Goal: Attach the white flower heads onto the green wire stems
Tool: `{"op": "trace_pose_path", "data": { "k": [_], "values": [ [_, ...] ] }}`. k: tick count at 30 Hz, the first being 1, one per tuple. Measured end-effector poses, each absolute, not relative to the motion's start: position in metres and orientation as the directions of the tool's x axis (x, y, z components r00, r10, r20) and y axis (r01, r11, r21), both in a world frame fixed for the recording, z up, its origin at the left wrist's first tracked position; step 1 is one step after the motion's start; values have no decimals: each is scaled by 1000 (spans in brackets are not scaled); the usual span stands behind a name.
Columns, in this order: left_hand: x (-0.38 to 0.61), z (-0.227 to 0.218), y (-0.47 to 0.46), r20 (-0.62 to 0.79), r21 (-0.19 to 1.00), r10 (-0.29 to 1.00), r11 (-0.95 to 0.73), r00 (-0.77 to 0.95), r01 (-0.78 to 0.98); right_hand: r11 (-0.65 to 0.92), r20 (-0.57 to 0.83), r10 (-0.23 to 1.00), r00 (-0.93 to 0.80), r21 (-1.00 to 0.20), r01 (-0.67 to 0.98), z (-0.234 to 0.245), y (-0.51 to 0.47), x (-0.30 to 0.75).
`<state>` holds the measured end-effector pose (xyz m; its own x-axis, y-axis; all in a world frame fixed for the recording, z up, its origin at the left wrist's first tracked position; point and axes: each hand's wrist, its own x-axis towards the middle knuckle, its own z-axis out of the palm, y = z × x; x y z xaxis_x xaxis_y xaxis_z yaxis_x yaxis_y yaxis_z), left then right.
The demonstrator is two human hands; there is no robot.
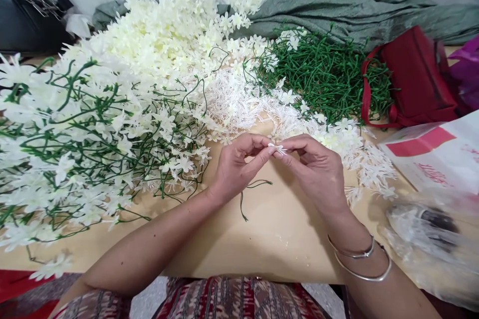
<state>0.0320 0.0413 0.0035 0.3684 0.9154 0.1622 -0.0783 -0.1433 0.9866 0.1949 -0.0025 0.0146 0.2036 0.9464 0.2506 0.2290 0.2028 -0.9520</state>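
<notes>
Over the middle of the table [262, 239], my left hand [245, 162] and my right hand [316, 167] meet fingertip to fingertip. Both pinch a small white artificial flower stamen [277, 149], its thin strands showing between the thumbs. Just below, a green plastic stem [244, 204] lies on the tabletop, partly under my hands. Behind my fingers spreads a heap of white stamens [232, 102]. To the left of my left hand is a big pile of white flowers on green stems [112, 129].
Loose white petals [160, 35] are heaped at the back, beside a mound of green stems [322, 75]. A red bag [419, 79], a white printed bag [437, 154] and clear plastic [430, 239] line the right side. Grey-green cloth [337, 15] runs along the tiled wall; a black bag [30, 15] sits far left.
</notes>
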Motion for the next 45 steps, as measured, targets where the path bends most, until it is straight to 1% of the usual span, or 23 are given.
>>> {"op": "trace_pose_path", "data": {
  "k": [3, 6, 8, 10, 12, 13, 15, 18, 20, 22, 24, 26, 28, 30, 31, 33, 35, 37, 39, 40, 42, 45],
  "values": [
    [31, 3, 41, 216, 975, 904, -218, 369, -35, 241, 285, 948, 140, -933, 266, 18, -1, 200],
    [30, 4, 41, 307, 943, 883, -333, 355, 13, 273, 324, 933, 156, -920, 279, 17, -1, 200],
    [30, 6, 41, 436, 868, 827, -490, 355, 77, 298, 360, 915, 181, -907, 297, 14, -2, 198],
    [29, 9, 41, 571, 739, 729, -657, 376, 150, 328, 406, 895, 185, -880, 342, 12, -3, 197],
    [28, 12, 40, 646, 627, 644, -754, 409, 197, 345, 438, 877, 200, -861, 372, 12, -3, 197],
    [27, 14, 39, 655, 606, 629, -768, 419, 207, 345, 440, 872, 216, -864, 367, 13, -3, 197],
    [26, 16, 39, 636, 625, 654, -748, 409, 225, 342, 426, 869, 251, -884, 319, 15, -3, 198],
    [22, 17, 41, 553, 691, 738, -665, 387, 283, 369, 440, 856, 271, -888, 276, 18, -1, 202],
    [17, 18, 45, 453, 708, 753, -630, 478, 321, 400, 477, 836, 270, -868, 294, 20, 0, 206],
    [11, 18, 48, 328, 695, 692, -637, 643, 332, 410, 499, 821, 277, -854, 321, 21, 1, 208],
    [7, 18, 50, 219, 650, 590, -682, 777, 335, 385, 490, 814, 310, -857, 342, 24, 1, 210],
    [5, 17, 50, 165, 596, 524, -728, 836, 339, 342, 462, 812, 357, -872, 350, 27, 1, 211],
    [6, 15, 50, 149, 593, 492, -738, 858, 320, 316, 441, 809, 388, -883, 345, 29, 1, 212],
    [9, 14, 51, 154, 654, 489, -702, 859, 282, 298, 424, 810, 404, -893, 338, 28, 2, 213],
    [10, 13, 51, 158, 698, 508, -664, 847, 268, 285, 409, 817, 406, -899, 333, 27, 2, 213],
    [13, 10, 52, 152, 795, 595, -548, 790, 260, 254, 363, 844, 395, -919, 302, 22, 2, 215],
    [15, 7, 54, 114, 903, 717, -363, 688, 230, 226, 294, 885, 360, -949, 220, 16, 3, 216],
    [18, 2, 55, 50, 984, 810, -142, 584, 112, 194, 220, 924, 313, -975, 113, 10, 3, 219],
    [20, -3, 57, 3, 998, 854, 30, 520, -54, 151, 160, 949, 271, -987, 53, 6, 5, 221],
    [20, -4, 58, -10, 990, 865, 80, 502, -119, 132, 139, 957, 255, -990, 46, 4, 5, 221],
    [21, -6, 58, -20, 975, 881, 121, 472, -186, 106, 116, 967, 226, -993, 55, 2, 6, 223],
    [22, -6, 58, -13, 975, 895, 110, 445, -192, 73, 82, 980, 183, -996, 58, 0, 6, 224]
  ]
}}
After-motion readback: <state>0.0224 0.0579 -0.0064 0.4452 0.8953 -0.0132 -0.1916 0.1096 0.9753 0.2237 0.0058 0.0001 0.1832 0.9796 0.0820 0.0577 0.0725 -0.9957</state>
